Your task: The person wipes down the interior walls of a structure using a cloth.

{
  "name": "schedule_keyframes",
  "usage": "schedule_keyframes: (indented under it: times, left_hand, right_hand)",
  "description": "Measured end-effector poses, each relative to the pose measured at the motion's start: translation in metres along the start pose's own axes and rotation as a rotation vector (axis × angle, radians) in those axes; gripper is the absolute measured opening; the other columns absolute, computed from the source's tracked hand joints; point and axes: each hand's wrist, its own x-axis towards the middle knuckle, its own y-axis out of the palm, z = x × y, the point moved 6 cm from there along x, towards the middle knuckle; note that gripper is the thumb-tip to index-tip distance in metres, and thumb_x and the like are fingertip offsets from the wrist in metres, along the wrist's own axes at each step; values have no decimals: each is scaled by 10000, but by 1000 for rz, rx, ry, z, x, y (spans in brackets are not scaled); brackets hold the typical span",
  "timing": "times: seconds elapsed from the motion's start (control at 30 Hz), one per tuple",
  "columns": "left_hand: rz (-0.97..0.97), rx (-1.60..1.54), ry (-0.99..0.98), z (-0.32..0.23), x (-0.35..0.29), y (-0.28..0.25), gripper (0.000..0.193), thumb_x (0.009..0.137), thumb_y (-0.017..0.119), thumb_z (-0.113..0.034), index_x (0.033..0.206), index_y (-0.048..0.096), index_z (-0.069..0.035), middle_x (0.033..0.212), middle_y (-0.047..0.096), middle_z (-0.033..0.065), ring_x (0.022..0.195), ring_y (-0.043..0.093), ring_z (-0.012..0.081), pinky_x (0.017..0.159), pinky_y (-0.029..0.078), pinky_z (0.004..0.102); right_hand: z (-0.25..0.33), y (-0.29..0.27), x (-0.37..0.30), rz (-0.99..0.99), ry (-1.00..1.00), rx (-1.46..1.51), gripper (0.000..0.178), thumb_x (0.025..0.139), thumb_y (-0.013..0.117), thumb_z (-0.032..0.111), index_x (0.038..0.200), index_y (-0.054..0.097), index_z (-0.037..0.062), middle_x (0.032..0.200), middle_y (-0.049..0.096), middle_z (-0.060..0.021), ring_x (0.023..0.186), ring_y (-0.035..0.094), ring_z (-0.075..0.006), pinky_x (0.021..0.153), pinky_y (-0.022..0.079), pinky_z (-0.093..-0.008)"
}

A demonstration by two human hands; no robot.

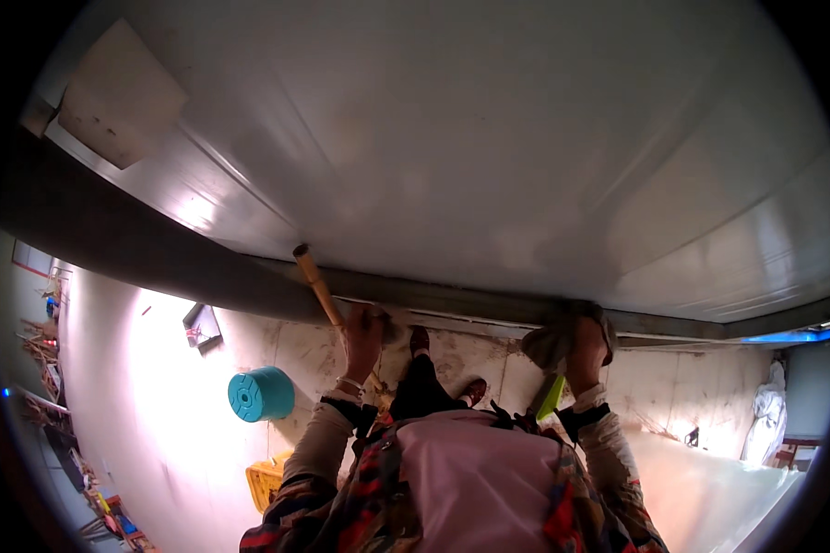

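My left hand [364, 339] is closed around a bamboo-coloured pole [317, 284]. The pole's upper end leans by the lower edge of a large smooth white panel [470, 166], and its lower end passes behind my wrist. My right hand [588, 352] presses a crumpled grey-brown rag [550, 345] against the narrow ledge [470, 309] along the panel's bottom. Below the rag, beside my right wrist, shows a bright green flat piece [551, 396]; what it belongs to is hidden.
On the floor at left stand a teal bucket [261, 394], upside down, and a yellow plastic container [266, 481]. Farther off lies a small dark-edged tray [202, 328]. A thick dark curved band [148, 240] runs along the panel's left. White sheeting [766, 419] hangs at far right.
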Motion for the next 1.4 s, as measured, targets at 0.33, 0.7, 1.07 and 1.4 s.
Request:
schedule_keyframes:
  times: [0.33,0.7,1.07,1.4]
  left_hand:
    - [-66,-6,97,14,-5,-13,200,869,617,-97,1056,602,-26,650,576,49,572,551,127,522,460,308]
    - [-134,8,164,16,-26,-52,335,818,694,-201,1106,624,-45,801,677,136,669,646,270,646,507,374]
    - [-78,-149,-150,46,-30,-54,261,817,677,-173,1038,644,-37,829,687,91,727,610,157,691,507,340]
    - [-139,29,243,-2,6,-27,163,877,629,-139,1010,662,-51,741,638,162,634,609,253,620,499,373]
  right_hand:
    - [141,54,22,191,-321,160,398,735,657,130,1119,585,58,993,577,-170,943,577,-363,760,495,-453]
    - [313,95,66,214,-480,731,504,750,652,122,1242,550,73,1141,594,-149,1025,579,-367,884,488,-445]
    - [331,129,68,535,-511,463,358,752,687,158,1100,650,83,1060,647,-136,1063,586,-330,927,490,-449]
    - [122,18,29,256,-149,172,367,704,691,166,1065,651,111,1032,654,-99,980,603,-337,818,527,-426]
